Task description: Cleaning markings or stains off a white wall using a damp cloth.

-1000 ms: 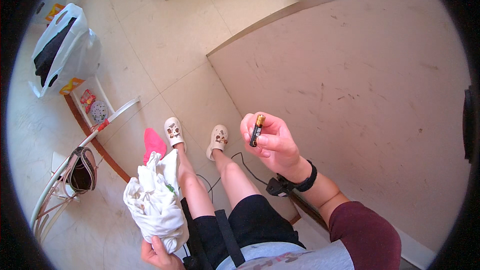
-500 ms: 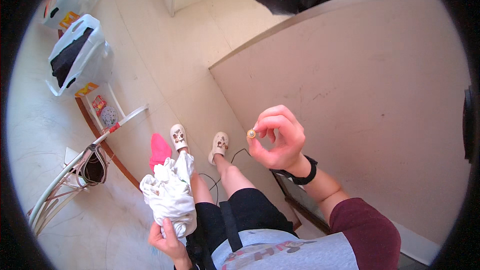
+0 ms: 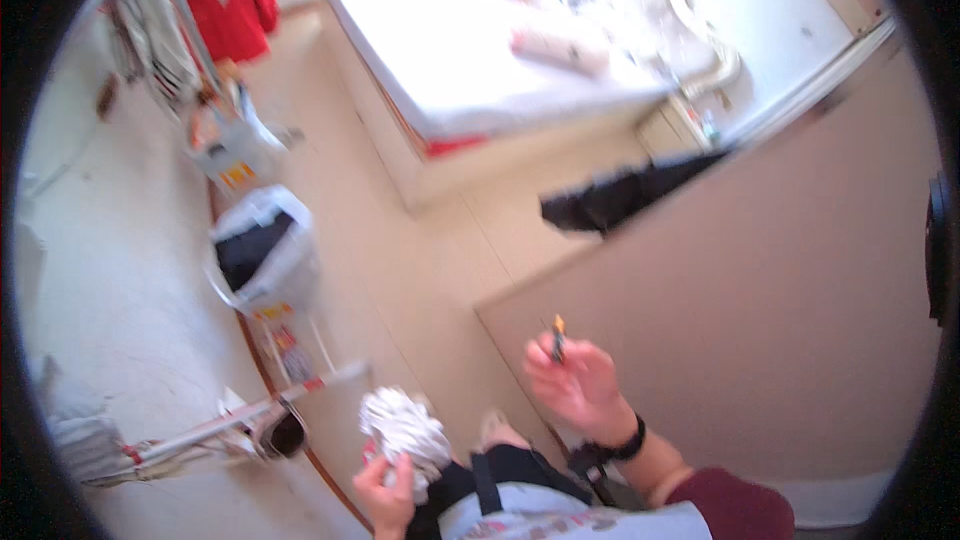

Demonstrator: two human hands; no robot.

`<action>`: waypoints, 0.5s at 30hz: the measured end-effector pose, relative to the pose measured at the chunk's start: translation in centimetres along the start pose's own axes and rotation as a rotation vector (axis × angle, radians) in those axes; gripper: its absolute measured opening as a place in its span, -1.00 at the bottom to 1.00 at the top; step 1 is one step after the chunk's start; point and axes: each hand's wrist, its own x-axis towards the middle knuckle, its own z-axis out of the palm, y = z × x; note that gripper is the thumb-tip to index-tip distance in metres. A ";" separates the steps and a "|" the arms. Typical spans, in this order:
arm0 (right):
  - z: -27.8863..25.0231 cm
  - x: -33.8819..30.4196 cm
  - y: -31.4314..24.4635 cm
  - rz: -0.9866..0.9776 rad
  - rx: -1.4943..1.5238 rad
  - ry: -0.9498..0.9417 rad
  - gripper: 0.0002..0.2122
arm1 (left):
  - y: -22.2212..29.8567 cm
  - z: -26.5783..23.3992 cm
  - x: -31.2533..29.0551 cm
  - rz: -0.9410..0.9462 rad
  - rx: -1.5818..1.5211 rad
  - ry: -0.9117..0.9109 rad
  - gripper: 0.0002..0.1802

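Note:
My left hand (image 3: pixel 388 495) is closed on a crumpled white cloth (image 3: pixel 405 430), thumb pressed on its lower edge. A bit of pinkish red shows beside the cloth. Between thumb and fingertips, my right hand (image 3: pixel 575 385) pinches a small gold-rimmed piece (image 3: pixel 558 338), raised in front of the tall pale panel. It now looks narrow and dark with an orange tip, and motion blur hides its exact kind. A black band (image 3: pixel 632 440) circles my right wrist.
A bed (image 3: pixel 450 70) with a white cover stands at the far side. White plastic bags (image 3: pixel 290 275) line the left wall, above a white rack (image 3: pixel 215 430). The pale panel (image 3: pixel 730 320) rises at right, a black cloth (image 3: pixel 620 202) over its far end.
My view has tilted up, bringing the bed and hanging clothes into sight. Both hands sit lower in the picture. The small piece shows a narrow side instead of its round face.

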 end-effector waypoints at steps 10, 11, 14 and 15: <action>0.8 0.0 -2.9 -0.171 0.123 -0.019 -0.86 | 6.7 1.4 6.3 -0.017 -0.165 -0.027 -0.78; 0.8 0.5 -3.8 -0.187 0.130 0.011 -0.87 | 7.2 2.2 7.6 0.019 -0.181 -0.046 -0.77; -0.3 3.3 -6.8 -0.206 0.121 0.022 -0.87 | 7.4 4.2 11.2 0.064 -0.172 -0.043 -0.80; -0.7 4.9 -7.7 -0.187 0.095 0.025 -0.87 | 7.5 4.4 12.5 0.063 -0.160 -0.036 -0.80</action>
